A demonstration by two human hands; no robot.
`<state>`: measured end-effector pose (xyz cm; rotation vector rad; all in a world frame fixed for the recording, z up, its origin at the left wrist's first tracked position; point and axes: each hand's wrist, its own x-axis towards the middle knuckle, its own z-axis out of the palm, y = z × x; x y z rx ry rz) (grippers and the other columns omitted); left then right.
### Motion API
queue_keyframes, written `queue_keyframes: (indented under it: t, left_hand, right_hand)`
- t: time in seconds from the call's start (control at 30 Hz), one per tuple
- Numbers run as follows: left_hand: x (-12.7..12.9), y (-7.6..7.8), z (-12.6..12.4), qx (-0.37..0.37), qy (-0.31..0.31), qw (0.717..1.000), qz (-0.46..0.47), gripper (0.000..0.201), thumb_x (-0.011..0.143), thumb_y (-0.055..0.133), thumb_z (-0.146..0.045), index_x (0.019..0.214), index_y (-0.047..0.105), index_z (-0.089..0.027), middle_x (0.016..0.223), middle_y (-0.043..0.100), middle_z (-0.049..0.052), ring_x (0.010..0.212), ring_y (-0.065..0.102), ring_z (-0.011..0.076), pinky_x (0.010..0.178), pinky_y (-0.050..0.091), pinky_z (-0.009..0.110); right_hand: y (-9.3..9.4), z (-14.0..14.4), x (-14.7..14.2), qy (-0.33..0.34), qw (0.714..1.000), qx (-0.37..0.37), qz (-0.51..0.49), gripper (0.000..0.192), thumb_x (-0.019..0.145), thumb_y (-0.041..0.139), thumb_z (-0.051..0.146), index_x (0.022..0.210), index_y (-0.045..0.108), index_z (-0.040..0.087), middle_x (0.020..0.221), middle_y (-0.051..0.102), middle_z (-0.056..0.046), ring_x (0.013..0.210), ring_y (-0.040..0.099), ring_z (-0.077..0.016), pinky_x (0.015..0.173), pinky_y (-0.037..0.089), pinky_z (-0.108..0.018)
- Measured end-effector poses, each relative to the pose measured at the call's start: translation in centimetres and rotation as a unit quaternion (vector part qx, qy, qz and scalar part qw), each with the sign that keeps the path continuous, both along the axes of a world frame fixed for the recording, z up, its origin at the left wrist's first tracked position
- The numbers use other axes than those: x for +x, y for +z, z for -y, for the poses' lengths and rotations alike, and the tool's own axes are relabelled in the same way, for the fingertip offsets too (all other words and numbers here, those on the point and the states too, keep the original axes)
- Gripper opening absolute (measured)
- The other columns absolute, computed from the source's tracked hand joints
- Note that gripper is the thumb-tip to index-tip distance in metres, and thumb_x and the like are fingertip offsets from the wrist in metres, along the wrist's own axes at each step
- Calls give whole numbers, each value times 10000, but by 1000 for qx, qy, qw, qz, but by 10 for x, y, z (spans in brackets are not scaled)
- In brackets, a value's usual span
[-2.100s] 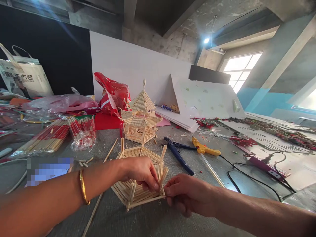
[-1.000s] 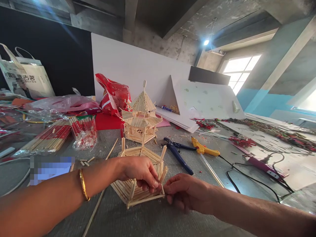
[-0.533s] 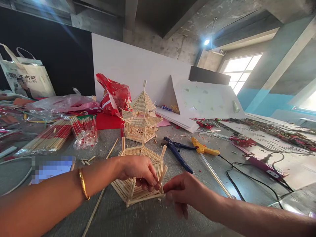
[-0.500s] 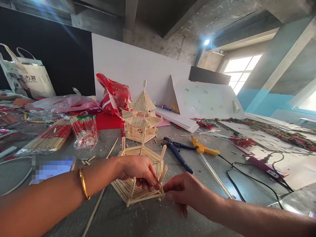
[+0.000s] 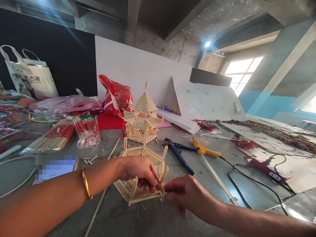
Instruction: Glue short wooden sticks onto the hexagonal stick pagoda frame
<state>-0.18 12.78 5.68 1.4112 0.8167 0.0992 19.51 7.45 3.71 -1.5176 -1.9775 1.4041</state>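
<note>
While the left hand (image 5: 143, 172) reaches across a hexagonal base of pale sticks (image 5: 125, 190), its thumb and fingertips are pinched together at the near right corner, around the lower part of a leaning corner post (image 5: 165, 173). The right hand (image 5: 189, 191) meets that same corner from outside, thumb and forefinger at the end of the front edge; its other fingers are blurred, and I cannot tell whether it grips the wood or only steadies it. A gold bracelet (image 5: 85, 183) circles the left wrist. The base lies flat on the grey table (image 5: 140, 222) directly in front of the person, with short posts standing at its corners — some upright, some tilted. Just behind it stands a roofed stick pagoda (image 5: 142, 123). To the right lie a blue-handled cutter (image 5: 179, 156) and, touching or nearly so, a yellow glue gun (image 5: 207, 150), whose black cord (image 5: 235, 169) trails towards a purple power strip (image 5: 266, 169). On the left, a long stick (image 5: 96, 210) passes beneath the forearm, with a few short offcuts (image 5: 90, 160) near it and plastic-wrapped red-and-tan sticks (image 5: 55, 136) farther back.
</note>
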Motion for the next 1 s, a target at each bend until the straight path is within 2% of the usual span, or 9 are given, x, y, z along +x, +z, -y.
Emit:
queue_keyframes:
  t: [0.13,0.37,0.63,0.87,1.0]
  left_hand:
    - [0,0,0,-4,-4,1000,1,142,656,617,-193,746,722,-159,564,594,-18,499,487,61,499,297,213]
    - [1,1,-1,-14,0,1000,-3,142,633,600,-168,711,718,-153,568,605,-13,497,495,72,489,313,219]
    - [3,5,0,-32,-5,999,-14,129,639,591,-163,691,707,-146,498,610,-21,458,516,70,467,310,204]
    - [4,8,2,-22,3,999,-32,178,651,554,-154,722,717,-153,513,611,-21,461,522,72,472,311,206]
    - [4,8,2,0,-2,999,-41,179,642,563,-147,720,723,-164,486,551,-46,413,422,46,445,275,197]
  right_hand:
    - [-1,0,1,5,999,-32,-24,227,725,555,254,863,688,132,554,530,13,463,510,-74,428,393,-171]
    - [-2,0,0,15,999,-36,-36,239,733,551,250,897,685,140,566,550,7,479,537,-83,437,414,-172]
    - [-3,0,0,36,997,-40,-56,186,732,516,228,813,653,130,553,544,16,489,556,-83,462,439,-171]
    - [-3,-2,-1,19,995,-64,-79,174,682,523,234,743,636,116,511,532,22,444,547,-85,429,431,-176]
    - [-2,-5,-1,-22,990,-103,-91,232,648,483,204,788,641,107,461,545,18,400,539,-95,398,418,-180]
